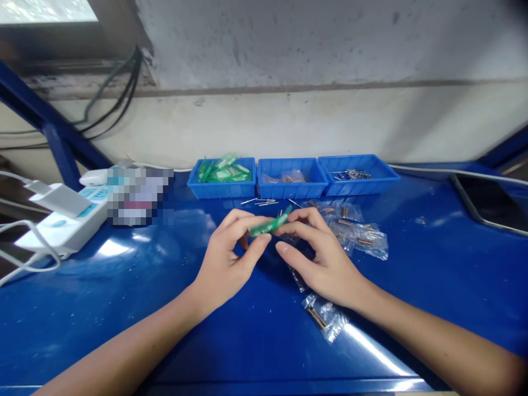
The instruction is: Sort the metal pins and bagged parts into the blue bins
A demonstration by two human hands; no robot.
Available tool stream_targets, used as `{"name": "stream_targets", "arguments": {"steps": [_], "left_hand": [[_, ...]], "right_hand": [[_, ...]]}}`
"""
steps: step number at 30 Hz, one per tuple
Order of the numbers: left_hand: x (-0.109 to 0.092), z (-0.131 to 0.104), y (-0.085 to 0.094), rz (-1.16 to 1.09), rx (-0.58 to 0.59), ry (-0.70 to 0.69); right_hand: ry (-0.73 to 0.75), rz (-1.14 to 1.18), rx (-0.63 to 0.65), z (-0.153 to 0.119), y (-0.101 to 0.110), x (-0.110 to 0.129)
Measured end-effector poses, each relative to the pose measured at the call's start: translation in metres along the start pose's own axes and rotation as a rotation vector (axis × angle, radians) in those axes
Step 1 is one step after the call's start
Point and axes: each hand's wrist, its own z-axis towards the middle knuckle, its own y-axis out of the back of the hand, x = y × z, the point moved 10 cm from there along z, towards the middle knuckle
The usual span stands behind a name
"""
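Observation:
A small, flat green plastic packet (268, 224) is raised above the blue table, tilted up at its right end. My left hand (231, 247) pinches its left part between thumb and fingers. At the right end, the curled fingers of my right hand (322, 256) meet the packet, while the right thumb stays apart from it. Beyond my hands lie several thin metal pins (266, 202). Clear plastic bags (365, 240) with copper-coloured pieces lie to the right, and another such bag (324, 318) lies nearer, below my right hand.
Along the wall stand a blue bin (223, 190) of green packets, a blue bin (292, 191) with bagged pieces and a blue bin (358, 187) with metal pins. A phone (493, 203) lies right. A white power strip (61, 225) with cables sits left, beside a pixelated item (138, 198).

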Motion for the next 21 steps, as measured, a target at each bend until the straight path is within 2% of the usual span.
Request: {"name": "stream_targets", "arguments": {"steps": [2,4,6,8,12,18,21], "left_hand": [[-0.012,-0.002,-0.002,0.124,0.019,-0.131],[-0.016,-0.005,-0.009,0.209,0.079,-0.2],[-0.016,-0.007,-0.017,0.257,0.159,-0.211],[-0.015,-0.007,-0.02,0.266,0.209,-0.173],[-0.005,-0.002,-0.011,0.162,0.173,-0.004],[0.049,-0.009,-0.015,-0.339,0.123,0.482],[0.051,-0.01,-0.018,-0.467,0.115,0.54]], "right_hand": [[-0.093,0.153,0.046,0.001,-0.003,-0.006],[-0.185,0.296,0.101,0.001,-0.009,-0.013],[-0.249,0.336,0.12,0.001,-0.012,-0.019],[-0.266,0.276,0.104,0.002,-0.01,-0.023],[-0.159,0.067,0.071,0.004,-0.004,-0.018],[0.138,-0.208,0.11,-0.001,-0.011,0.002],[0.208,-0.32,0.137,-0.003,-0.02,0.007]]}}
